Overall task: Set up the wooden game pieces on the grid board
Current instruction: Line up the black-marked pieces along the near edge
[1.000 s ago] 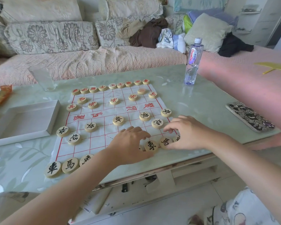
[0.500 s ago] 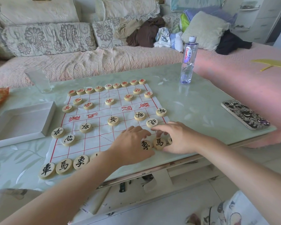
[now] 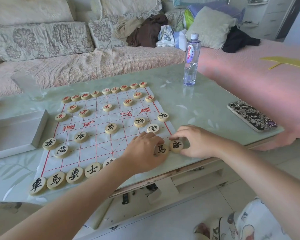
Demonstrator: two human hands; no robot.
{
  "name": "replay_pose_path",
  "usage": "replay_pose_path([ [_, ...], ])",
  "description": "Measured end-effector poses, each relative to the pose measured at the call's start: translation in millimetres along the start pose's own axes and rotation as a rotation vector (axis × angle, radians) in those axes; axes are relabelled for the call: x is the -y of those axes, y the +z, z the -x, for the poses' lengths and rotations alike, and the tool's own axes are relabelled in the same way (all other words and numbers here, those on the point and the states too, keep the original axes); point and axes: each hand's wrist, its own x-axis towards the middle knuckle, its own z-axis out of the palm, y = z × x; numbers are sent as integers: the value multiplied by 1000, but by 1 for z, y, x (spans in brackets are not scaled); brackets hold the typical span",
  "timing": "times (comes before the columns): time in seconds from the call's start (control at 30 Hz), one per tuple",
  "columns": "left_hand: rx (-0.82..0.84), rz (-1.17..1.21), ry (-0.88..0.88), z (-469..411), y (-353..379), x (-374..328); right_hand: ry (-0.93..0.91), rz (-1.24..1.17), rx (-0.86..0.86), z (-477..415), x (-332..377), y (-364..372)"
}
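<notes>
Wooden pieces (image 3: pixel 176 146) and (image 3: pixel 161 149) at the board's (image 3: pixel 100 142) near right corner sit touching, right hand (image 3: pixel 196 142) pinching the corner one, left hand (image 3: pixel 144 149) fingers resting loosely on its left neighbour.

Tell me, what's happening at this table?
A person is laying out a Chinese chess set on a paper grid board spread over a glass-topped table. The red-lettered pieces at the far side look in place. On the near side, the left hand rests on the horse piece while the right hand fingers the corner chariot piece beside it. A water bottle, a phone and a white box lid sit around the board.
</notes>
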Motion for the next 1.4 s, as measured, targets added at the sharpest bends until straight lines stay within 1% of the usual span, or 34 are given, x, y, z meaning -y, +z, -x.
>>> replay_pose_path([
  [0.1, -5, 12, 2, 0, 0, -1, 8, -12, 16, 0, 1, -3],
  [0.17, -13, 22, 2, 0, 0, -1, 40, 12, -6, 0, 3, -5],
  [0.27, -26, 24, 4, 1, 0, -2, 109, 214, -89, -1, 9, -8],
  [0.3, -29, 24, 5, 1, 0, -2, 129, 249, -86, -1, 10, -9],
  [0.37, -26, 28, 3, 1, 0, -2, 145, 217, -43, 1, 11, -9],
  [0.47, -16, 33, -3, 1, -1, -1, 48, 105, -1, 2, 7, -10],
  [0.53, -19, 36, -7, 0, -1, 0, 17, 90, 15, 2, 5, -7],
  [0.7, -20, 62, -4, -1, 0, 0, 46, 193, -79, 0, 7, -6],
  [0.8, -19, 99, -1, -2, 1, 0, 45, 173, -43, 0, 9, -5],
  [0.9, -24, 128, 3, -2, 1, 0, 34, 166, -57, 0, 9, -2],
  [1.13, -60, 128, 24, -2, 5, 1, 55, 169, -53, 1, 12, -3],
  [1.27, -50, 122, 18, -2, 6, 2, 66, 180, -17, 1, 14, -6],
  [1.4, -24, 157, 1, -7, -5, 3, 97, 78, -16, -9, 12, -21],
])
